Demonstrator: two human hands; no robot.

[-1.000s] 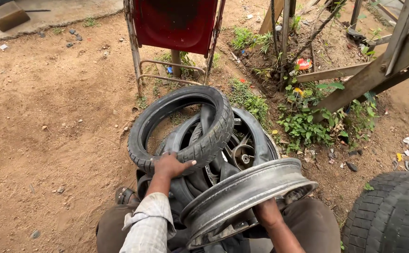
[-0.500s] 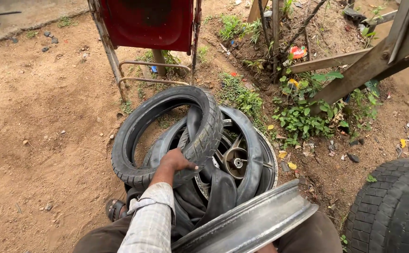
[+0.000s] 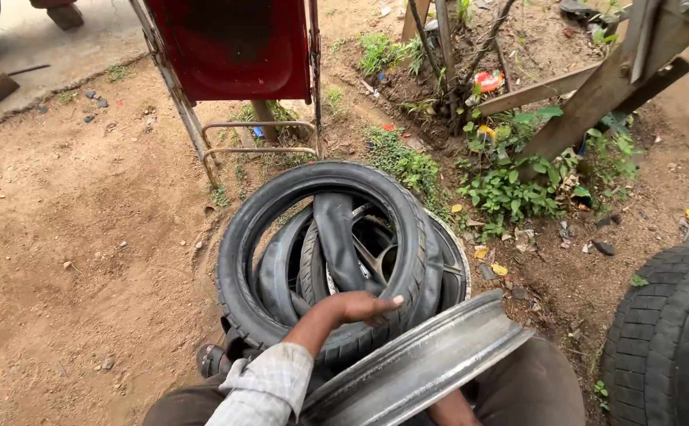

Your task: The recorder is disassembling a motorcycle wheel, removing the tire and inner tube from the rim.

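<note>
Black tyre (image 3: 281,229) upright under left hand (image 3: 356,306), fingers flat on tread, holding nothing; right hand hidden.

Outdoor roadside tyre-repair yard: worn tyres (image 3: 325,260), metal rim (image 3: 423,367), bare dirt ground (image 3: 84,237).

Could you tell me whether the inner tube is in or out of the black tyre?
Mostly out: the inner tube hangs loose across the opening of the black tyre, not tucked inside.

Soft, even daylight, bright with no hard shadows; faint shade lies inside the tyre (image 3: 321,260) just beyond the left hand (image 3: 352,308). A dull sheen runs along the metal rim (image 3: 423,363) below it. Focus is sharp; the edges bend slightly
</note>
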